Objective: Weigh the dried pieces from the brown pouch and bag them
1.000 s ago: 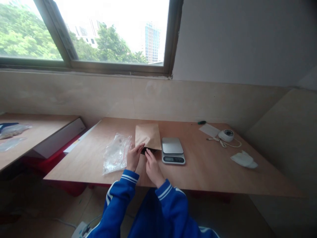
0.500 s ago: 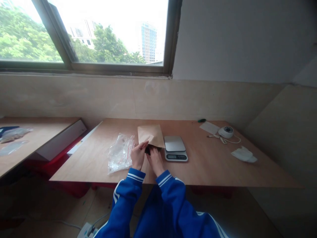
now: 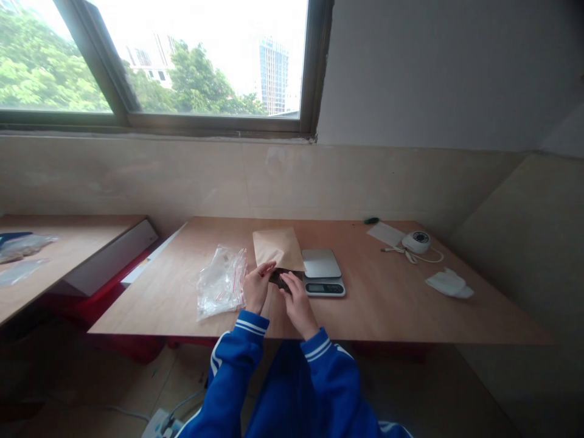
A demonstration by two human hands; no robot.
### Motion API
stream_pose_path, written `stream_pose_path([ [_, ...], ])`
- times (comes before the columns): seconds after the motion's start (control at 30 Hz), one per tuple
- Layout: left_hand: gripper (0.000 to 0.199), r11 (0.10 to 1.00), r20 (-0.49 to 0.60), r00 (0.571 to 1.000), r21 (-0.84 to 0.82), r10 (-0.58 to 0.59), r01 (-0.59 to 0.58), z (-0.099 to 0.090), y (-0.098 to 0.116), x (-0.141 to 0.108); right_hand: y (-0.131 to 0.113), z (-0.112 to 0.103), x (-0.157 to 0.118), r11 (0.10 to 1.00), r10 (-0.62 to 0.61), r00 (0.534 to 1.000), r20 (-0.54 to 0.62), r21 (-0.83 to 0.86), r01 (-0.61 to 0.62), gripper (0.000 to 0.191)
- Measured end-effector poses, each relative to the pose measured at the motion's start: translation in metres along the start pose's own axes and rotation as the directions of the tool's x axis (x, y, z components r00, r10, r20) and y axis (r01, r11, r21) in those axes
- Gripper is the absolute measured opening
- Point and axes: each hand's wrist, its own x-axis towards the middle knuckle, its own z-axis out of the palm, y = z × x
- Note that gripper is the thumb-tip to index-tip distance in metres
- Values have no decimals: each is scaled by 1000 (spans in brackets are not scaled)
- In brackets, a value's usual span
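Observation:
A brown paper bag (image 3: 277, 246) lies on the table in front of me, its near edge raised over a dark gap. My left hand (image 3: 257, 288) pinches the bag's near left edge, thumb and fingers together. At the right side of the gap is my right hand (image 3: 298, 299), its fingers slightly apart and bent, with nothing visible in it. What is inside the dark gap I cannot make out. Clear plastic zip bags (image 3: 221, 285) with red strips lie just left of my left hand. A kitchen scale (image 3: 322, 267) stands right beside the paper bag.
Toward the right of the wooden table (image 3: 378, 310) are a white dome camera (image 3: 416, 242) with its cable, a white paper (image 3: 385, 234), a green-handled tool (image 3: 371, 221) and a crumpled white bag (image 3: 449, 284). A second table (image 3: 91, 243) stands at the left, across a gap.
My right hand has drawn back to the right from the paper bag's mouth, and its fingers have lifted apart. My left hand stays at the bag's edge.

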Motion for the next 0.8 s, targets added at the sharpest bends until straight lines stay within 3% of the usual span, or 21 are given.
stream_pose_path([
  [0.17, 19, 998, -18, 999, 42, 38, -37, 5, -18, -2, -4, -43, 0, 997, 72, 988, -138, 4, -72, 33],
  [0.33, 25, 990, -87, 990, 94, 114, -106, 21, -36, -13, 39, -85, 41, 983, 41, 943, -330, -154, -96, 37],
  [0.43, 36, 981, -101, 983, 129, 155, -141, 27, -46, -22, 74, -91, 63, 969, 53, 953, -299, -216, -122, 41],
  [0.57, 39, 953, -94, 968, 222, 233, -207, 30, -57, -27, 106, -83, 68, 943, 123, 979, -165, -289, -167, 42],
  [0.8, 42, 922, -52, 962, 302, 269, -242, 31, -62, -28, 115, -92, 64, 972, 164, 971, -173, -139, -189, 50],
])
